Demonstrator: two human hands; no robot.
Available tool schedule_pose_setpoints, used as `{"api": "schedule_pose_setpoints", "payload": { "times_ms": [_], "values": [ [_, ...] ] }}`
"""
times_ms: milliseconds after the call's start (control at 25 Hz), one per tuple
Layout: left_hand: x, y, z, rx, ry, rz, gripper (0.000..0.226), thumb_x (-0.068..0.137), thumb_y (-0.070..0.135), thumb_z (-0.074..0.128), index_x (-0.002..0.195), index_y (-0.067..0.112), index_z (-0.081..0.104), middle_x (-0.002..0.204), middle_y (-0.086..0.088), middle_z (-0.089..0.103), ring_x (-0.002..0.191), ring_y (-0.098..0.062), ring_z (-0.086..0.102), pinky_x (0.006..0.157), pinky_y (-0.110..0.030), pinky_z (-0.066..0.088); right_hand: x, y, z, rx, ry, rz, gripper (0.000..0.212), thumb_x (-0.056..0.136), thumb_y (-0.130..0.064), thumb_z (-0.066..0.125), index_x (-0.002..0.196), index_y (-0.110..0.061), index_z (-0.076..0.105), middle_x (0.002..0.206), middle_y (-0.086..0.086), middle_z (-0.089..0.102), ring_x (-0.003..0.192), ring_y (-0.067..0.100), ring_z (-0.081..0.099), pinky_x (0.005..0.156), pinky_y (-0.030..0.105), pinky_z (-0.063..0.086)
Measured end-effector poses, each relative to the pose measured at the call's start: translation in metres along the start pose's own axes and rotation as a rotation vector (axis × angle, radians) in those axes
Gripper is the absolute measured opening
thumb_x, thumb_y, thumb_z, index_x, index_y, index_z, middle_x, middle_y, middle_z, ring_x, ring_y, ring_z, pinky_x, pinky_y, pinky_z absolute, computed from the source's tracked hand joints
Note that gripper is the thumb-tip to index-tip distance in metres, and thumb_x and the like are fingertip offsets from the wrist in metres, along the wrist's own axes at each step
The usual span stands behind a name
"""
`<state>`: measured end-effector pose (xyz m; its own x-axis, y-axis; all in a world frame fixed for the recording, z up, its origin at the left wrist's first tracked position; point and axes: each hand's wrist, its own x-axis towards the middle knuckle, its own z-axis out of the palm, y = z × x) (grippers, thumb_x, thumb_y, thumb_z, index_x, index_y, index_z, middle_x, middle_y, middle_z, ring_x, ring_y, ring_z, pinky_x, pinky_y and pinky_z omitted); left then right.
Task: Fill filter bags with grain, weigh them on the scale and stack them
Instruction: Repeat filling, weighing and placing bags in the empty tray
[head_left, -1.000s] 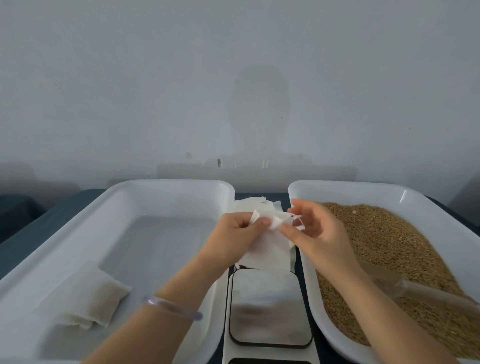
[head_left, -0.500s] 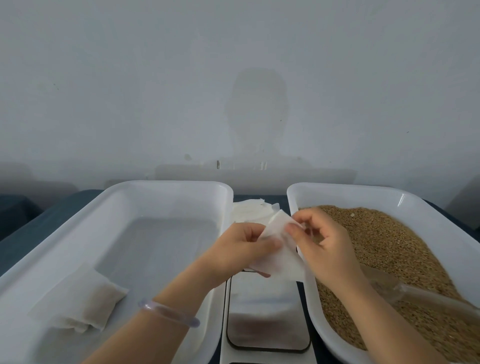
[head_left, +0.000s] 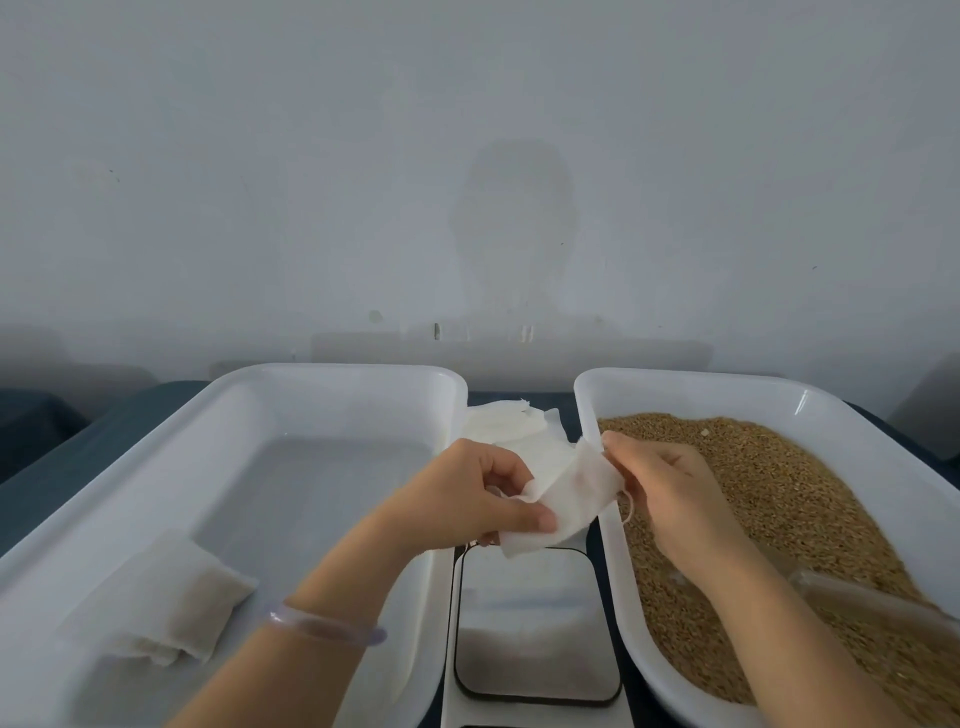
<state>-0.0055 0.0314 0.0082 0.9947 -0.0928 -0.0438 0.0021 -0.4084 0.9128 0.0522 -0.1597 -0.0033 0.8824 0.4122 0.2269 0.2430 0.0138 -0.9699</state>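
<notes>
— How many trays?
— Two, both white. The left tray (head_left: 332, 370) holds one filled bag (head_left: 171, 597) in its near corner. The right tray (head_left: 675, 375) holds the grain (head_left: 779, 493), with what looks like a clear scoop (head_left: 872, 603) lying in it, though that part is blurry.
— And the empty one?
— One filter bag (head_left: 566, 499) is held above the scale (head_left: 535, 623), between the trays. The left hand (head_left: 467, 499) pinches its lower edge and the right hand (head_left: 670, 499) pinches its top corner. One small pile of empty bags (head_left: 498, 423) lies behind them.
</notes>
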Motion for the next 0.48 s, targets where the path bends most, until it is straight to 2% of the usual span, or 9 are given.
{"api": "schedule_pose_setpoints", "payload": {
  "times_ms": [120,240,360,400,440,480],
  "values": [
    [-0.005,0.001,-0.005,-0.120,-0.146,-0.032,0.019,0.071,0.017,0.081,0.059,0.024,0.068,0.060,0.006,0.058,0.049,-0.009,0.049,0.047,-0.017,0.042,-0.002,-0.003,-0.009,0.045,-0.279,0.048,0.019,0.083,-0.003,0.060,0.071,-0.005,0.075,0.069,0.005,0.067,0.064,0.011,0.059,0.063,0.023,0.047],
    [-0.009,0.001,-0.006,-0.283,-0.313,-0.129,0.003,0.069,0.023,0.074,0.065,0.022,0.074,0.066,0.003,0.059,0.059,-0.013,0.050,0.053,-0.018,0.044,-0.010,-0.013,-0.011,0.041,-0.536,0.053,0.026,0.079,0.000,0.057,0.091,-0.011,0.077,0.079,0.002,0.072,0.071,0.015,0.063,0.066,0.028,0.053],
    [-0.011,0.001,-0.008,-0.339,-0.441,-0.151,0.012,0.077,0.022,0.073,0.065,0.022,0.074,0.053,0.009,0.057,0.043,-0.003,0.048,0.043,-0.012,0.039,-0.013,-0.019,-0.015,-0.100,-0.571,0.010,0.025,0.082,-0.001,0.068,0.105,-0.008,0.073,0.094,0.013,0.073,0.087,0.037,0.066,0.083,0.048,0.053],
    [-0.012,0.002,-0.008,-0.336,-0.436,-0.160,0.005,0.075,0.023,0.073,0.070,0.021,0.073,0.056,0.007,0.058,0.045,-0.004,0.050,0.045,-0.014,0.041,-0.013,-0.021,-0.017,-0.144,-0.542,0.016,0.026,0.078,-0.007,0.073,0.103,-0.012,0.074,0.097,0.013,0.073,0.092,0.037,0.067,0.087,0.047,0.054],
    [-0.011,0.004,-0.008,-0.312,-0.384,-0.154,0.008,0.072,0.025,0.076,0.077,0.021,0.072,0.064,0.004,0.062,0.053,-0.008,0.056,0.050,-0.017,0.046,-0.013,-0.023,-0.020,-0.183,-0.493,0.026,0.027,0.073,-0.017,0.077,0.100,-0.018,0.075,0.096,0.012,0.073,0.090,0.033,0.068,0.083,0.042,0.056],
    [-0.009,0.004,-0.007,-0.249,-0.272,-0.118,0.022,0.069,0.029,0.079,0.087,0.022,0.069,0.076,0.002,0.066,0.066,-0.012,0.061,0.059,-0.020,0.050,-0.013,-0.023,-0.023,-0.214,-0.422,0.038,0.026,0.070,-0.026,0.077,0.096,-0.023,0.077,0.089,0.008,0.074,0.078,0.026,0.070,0.071,0.031,0.058]
  ]
}}
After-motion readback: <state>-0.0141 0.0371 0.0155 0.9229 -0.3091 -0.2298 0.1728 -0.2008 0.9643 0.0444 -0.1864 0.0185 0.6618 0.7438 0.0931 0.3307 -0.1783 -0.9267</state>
